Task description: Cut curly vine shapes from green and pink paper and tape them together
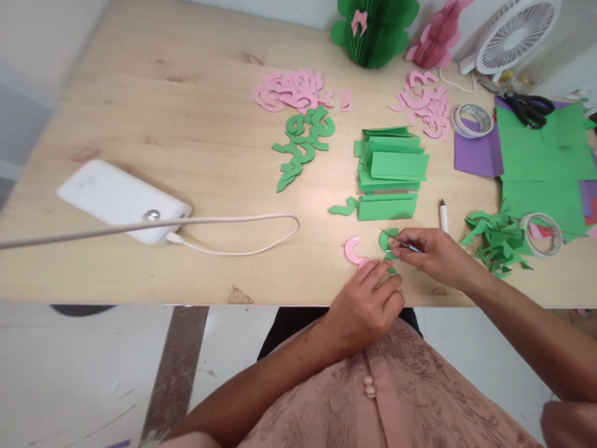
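My right hand (429,254) is closed around a slim, pointed metal tool (409,247), whose thin tip lies over a small green paper piece (385,240) near the table's front edge. What kind of tool it is I cannot make out. My left hand (368,297) presses its fingertips down on the lower part of that green paper, fingers close together. A pink curved paper cutout (353,249) touches the left fingertips and is partly hidden under them. Just beyond lie folded green paper strips (398,166) and a single green cutout (342,207).
Pink cutouts (291,90) and green cutouts (303,140) lie further back. To the right are a white pen (443,216), green scraps (497,239), tape rolls (473,120), black-handled scissors (529,109) and a fan (513,38). A cabled white power bank (124,199) lies left.
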### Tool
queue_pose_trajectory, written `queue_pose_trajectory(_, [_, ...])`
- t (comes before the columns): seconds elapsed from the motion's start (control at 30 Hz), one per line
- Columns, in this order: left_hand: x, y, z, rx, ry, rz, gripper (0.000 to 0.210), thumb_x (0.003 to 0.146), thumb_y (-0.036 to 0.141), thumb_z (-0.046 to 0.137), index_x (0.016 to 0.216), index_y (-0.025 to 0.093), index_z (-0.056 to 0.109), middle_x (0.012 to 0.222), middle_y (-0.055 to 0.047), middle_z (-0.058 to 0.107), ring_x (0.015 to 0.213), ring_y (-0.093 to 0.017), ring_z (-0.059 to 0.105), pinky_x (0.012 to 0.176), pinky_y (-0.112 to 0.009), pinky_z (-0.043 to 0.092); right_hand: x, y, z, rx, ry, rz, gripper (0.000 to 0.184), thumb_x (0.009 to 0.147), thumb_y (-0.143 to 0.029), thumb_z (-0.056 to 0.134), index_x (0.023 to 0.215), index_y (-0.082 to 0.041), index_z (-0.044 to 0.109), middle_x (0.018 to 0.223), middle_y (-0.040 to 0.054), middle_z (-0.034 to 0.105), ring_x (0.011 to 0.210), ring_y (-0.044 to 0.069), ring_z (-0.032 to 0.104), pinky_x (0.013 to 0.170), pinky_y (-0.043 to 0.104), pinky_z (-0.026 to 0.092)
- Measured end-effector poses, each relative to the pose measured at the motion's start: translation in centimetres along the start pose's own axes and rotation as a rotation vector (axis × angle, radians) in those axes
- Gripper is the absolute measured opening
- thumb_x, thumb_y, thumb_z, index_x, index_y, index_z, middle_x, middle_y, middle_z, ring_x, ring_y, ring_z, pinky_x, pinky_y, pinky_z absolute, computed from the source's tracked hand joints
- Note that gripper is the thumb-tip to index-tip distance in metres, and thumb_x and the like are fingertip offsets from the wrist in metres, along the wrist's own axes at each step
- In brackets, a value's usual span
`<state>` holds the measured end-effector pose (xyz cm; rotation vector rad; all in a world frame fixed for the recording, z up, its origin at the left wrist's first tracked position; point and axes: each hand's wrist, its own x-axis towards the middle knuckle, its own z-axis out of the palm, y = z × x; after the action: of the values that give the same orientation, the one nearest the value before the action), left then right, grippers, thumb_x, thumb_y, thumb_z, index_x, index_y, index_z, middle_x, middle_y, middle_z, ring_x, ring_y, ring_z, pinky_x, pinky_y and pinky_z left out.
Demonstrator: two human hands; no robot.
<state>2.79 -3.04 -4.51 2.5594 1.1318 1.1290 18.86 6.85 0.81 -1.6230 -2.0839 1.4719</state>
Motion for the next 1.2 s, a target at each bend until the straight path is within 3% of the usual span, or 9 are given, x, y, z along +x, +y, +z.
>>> queue_pose_trajectory(1.2, [0.04, 0.04, -0.14, -0.018, -0.043, -0.013, 0.017, 0.089, 0.006, 0.046, 0.079, 0.011, 0.059, 0.105, -0.011, 0.067, 0.113, -0.028, 0.059, 0.101, -0.045, 0.046, -0.09, -0.14, -0.01, 0.007, 0.007, -0.003, 0.026, 0.079, -0.043, 0.062, 0.073, -0.018, 0.065, 0.075, 0.0021, 0.065, 0.074, 0.019, 0.058, 0.068, 0.031, 0.044])
